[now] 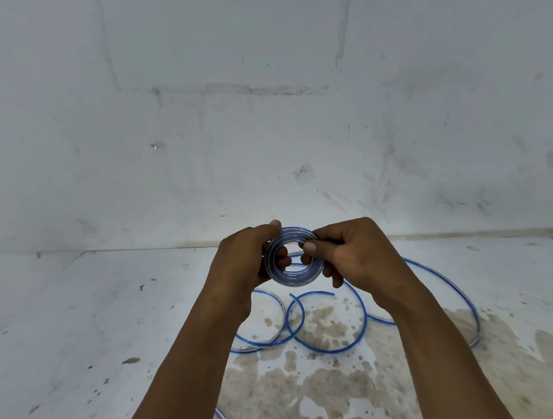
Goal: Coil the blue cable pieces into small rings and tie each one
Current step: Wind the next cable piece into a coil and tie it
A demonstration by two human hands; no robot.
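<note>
Coiled blue cable ring [293,257] grasped on opposite sides by left grip [245,261] and right grip [349,255], above loose blue cable pieces [331,322] on the stained floor [334,388].

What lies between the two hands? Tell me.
The coiled blue cable ring, gripped by the left hand and right hand on opposite sides, seen in the head view.

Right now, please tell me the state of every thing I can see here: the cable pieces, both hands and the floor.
Coiled blue cable ring: wound into a small ring, held in the air by both hands; no tie can be seen.
Loose blue cable pieces: uncoiled, lying in wide curves on the floor.
Left hand: grips the ring's left side.
Right hand: pinches the ring's right side.
Floor: stained with brown patches.
</note>
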